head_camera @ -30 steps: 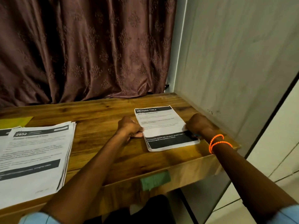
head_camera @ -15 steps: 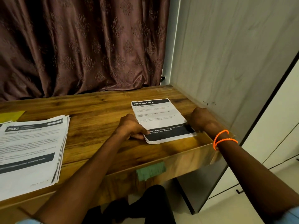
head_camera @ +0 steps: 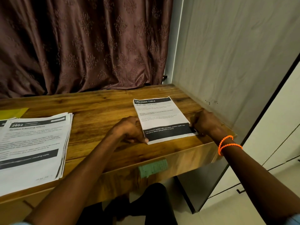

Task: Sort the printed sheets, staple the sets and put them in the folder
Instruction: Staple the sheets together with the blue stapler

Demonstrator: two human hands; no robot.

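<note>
A small set of printed sheets [head_camera: 159,116] headed "DRESSING TABLE" lies flat near the right end of the wooden desk [head_camera: 97,108]. My left hand [head_camera: 128,129] is curled against the set's lower left edge, thumb touching the corner. My right hand [head_camera: 205,123] is curled at the lower right corner, fingertips pinching it. A bigger stack of printed sheets [head_camera: 32,143] headed "2652" rests at the left. A yellow folder corner [head_camera: 13,112] peeks out behind that stack. No stapler is visible.
A brown curtain [head_camera: 81,43] hangs behind the desk. A pale wood-grain panel [head_camera: 235,54] closes off the right side close to my right hand. Green tape [head_camera: 152,168] sticks to the desk's front face. My legs are below the desk.
The set now lies flatter and squarer. My left hand slid down its left edge toward the lower corner. The camera shifted slightly; my right hand stayed at the lower right corner.
</note>
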